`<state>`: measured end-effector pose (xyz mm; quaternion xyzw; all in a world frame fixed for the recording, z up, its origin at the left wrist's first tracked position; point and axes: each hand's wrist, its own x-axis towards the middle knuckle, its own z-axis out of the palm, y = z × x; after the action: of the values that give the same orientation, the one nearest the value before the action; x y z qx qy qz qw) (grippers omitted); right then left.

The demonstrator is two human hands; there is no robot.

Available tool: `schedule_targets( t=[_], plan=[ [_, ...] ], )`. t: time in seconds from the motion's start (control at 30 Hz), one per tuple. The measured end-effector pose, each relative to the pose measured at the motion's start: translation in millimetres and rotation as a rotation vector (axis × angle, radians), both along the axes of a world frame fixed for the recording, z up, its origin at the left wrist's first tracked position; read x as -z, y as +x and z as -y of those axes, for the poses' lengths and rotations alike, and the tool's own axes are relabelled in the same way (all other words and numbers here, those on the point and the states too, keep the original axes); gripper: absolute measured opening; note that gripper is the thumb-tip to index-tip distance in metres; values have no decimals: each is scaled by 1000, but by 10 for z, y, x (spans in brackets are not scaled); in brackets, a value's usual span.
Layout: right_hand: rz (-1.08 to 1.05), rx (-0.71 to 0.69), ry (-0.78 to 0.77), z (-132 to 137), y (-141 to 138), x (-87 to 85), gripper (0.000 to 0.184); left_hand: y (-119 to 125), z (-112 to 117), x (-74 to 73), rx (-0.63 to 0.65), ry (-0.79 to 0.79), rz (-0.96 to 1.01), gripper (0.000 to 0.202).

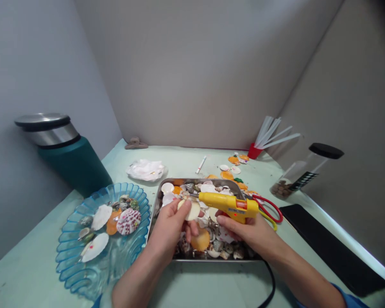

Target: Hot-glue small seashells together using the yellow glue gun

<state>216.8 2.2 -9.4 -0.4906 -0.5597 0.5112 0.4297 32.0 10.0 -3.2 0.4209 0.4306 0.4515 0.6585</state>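
My left hand (174, 222) pinches a pale cream scallop shell (193, 211) between thumb and fingers, over a metal tray (156, 208) filled with mixed seashells. A yellow hot glue gun (218, 199) is in my right hand (248, 229), its nozzle pointing left, just above and close to the cream shell. Another pale shell (213, 213) shows by the right fingertips; whether they touch it I cannot tell. Below my left fingers lies an orange scallop shell (201, 240) in the tray. A black cord (272, 282) runs down from beneath my right forearm.
To the left are a blue scalloped plate (64, 252) with several shells and a teal bottle (73, 160). Behind lie a white plastic bundle (146, 170) and a marker (200, 164). Rightward are scissors (277, 211), glue sticks in a red cup (254, 151), a clear jar (295, 177) and a black slab (333, 250).
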Motion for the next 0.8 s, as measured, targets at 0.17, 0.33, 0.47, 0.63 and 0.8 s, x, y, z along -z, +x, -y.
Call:
schedule_targets(
  t=[0.17,0.33,0.47,0.63,0.8],
  plan=[
    [47,-39,5,-16,9,-7,25,0,-4,-18,-9,1,-5,29],
    [54,-31,-4,-18,5,-18,25,-1,-4,-3,-2,2,-1,29],
    [53,-31,-17,-16,-2,-18,19,1,-2,32,7,17,5,28],
    [62,7,20,-18,-1,1,18,13,-9,39,7,19,5,27],
    [61,12,28,-16,5,1,18,15,-7,15,-7,11,-4,28]
  ],
)
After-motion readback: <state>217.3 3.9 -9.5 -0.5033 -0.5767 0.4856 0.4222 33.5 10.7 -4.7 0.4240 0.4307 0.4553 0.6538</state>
